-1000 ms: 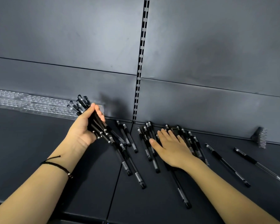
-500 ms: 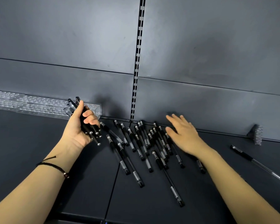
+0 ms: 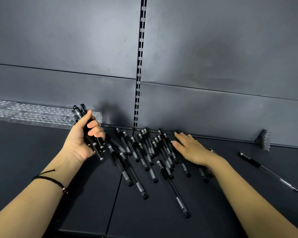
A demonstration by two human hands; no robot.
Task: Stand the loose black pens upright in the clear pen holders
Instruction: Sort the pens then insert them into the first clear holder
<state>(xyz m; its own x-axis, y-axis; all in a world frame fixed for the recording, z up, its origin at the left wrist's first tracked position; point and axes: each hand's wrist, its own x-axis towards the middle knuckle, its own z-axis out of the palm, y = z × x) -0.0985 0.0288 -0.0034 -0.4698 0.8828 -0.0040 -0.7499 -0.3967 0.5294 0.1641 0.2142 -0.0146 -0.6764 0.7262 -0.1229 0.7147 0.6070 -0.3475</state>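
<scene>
My left hand (image 3: pixel 83 136) grips a bundle of black pens (image 3: pixel 90 133), raised just in front of the right end of the clear pen holders (image 3: pixel 33 115), which run along the back wall at left. Several loose black pens (image 3: pixel 144 155) lie fanned out on the dark shelf in the middle. My right hand (image 3: pixel 191 148) lies flat, fingers straight, on the right side of that pile, with a few pens showing under the palm and wrist. One more pen (image 3: pixel 267 170) lies alone at the right.
The dark shelf (image 3: pixel 41 152) meets a grey back panel with a slotted upright (image 3: pixel 139 66) in the middle. A small black-and-clear clip (image 3: pixel 264 140) stands against the wall at far right. The shelf's front edge runs along the bottom.
My right hand has swept the loose pens leftward into a tighter pile and now lies flat by them. My left hand has curled tighter round its bundle and tilted it more upright.
</scene>
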